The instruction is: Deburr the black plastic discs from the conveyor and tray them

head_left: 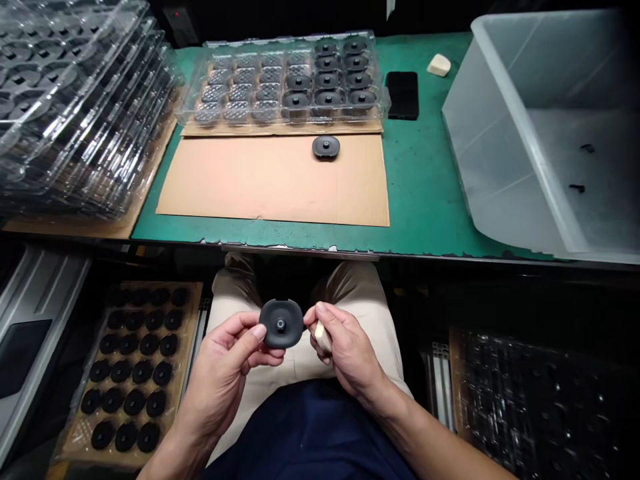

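Observation:
Above my lap, my left hand grips a black rounded plastic part with a small post at its centre, thumb in front and fingers behind. My right hand is closed around a small cream-coloured block, its fingertips close to the part's right edge; whether they touch it I cannot tell. A similar black part lies alone on the cardboard sheet. Behind it, a clear tray holds several such parts in its right-hand pockets, while the left pockets show none.
Stacked clear trays rise at the left of the green table. A phone, another cream block and a large translucent bin are to the right. Below, a tray of black parts sits left, more trays right.

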`<state>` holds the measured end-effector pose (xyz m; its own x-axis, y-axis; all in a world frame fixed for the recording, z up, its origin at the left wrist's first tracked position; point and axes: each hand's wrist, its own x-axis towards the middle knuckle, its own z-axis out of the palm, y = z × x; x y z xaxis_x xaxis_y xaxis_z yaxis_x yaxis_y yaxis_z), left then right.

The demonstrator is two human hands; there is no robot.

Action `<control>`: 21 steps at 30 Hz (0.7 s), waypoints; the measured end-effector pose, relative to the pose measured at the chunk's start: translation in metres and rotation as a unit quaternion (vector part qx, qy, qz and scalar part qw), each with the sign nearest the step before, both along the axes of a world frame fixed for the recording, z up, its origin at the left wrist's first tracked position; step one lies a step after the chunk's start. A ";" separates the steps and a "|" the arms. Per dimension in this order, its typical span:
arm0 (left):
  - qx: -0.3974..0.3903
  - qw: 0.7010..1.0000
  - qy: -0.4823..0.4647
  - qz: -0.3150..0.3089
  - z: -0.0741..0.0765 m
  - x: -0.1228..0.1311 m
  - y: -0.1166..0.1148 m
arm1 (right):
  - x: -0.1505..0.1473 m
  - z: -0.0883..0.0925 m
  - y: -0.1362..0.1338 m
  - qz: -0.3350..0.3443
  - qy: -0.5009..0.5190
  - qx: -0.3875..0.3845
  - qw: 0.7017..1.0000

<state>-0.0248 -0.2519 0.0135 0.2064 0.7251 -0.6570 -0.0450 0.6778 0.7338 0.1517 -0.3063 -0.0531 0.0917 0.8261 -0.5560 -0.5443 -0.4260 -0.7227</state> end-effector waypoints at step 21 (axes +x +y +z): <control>0.218 0.954 0.132 0.155 0.016 -0.053 0.113 | 0.023 0.045 0.226 0.214 -0.578 0.347 0.707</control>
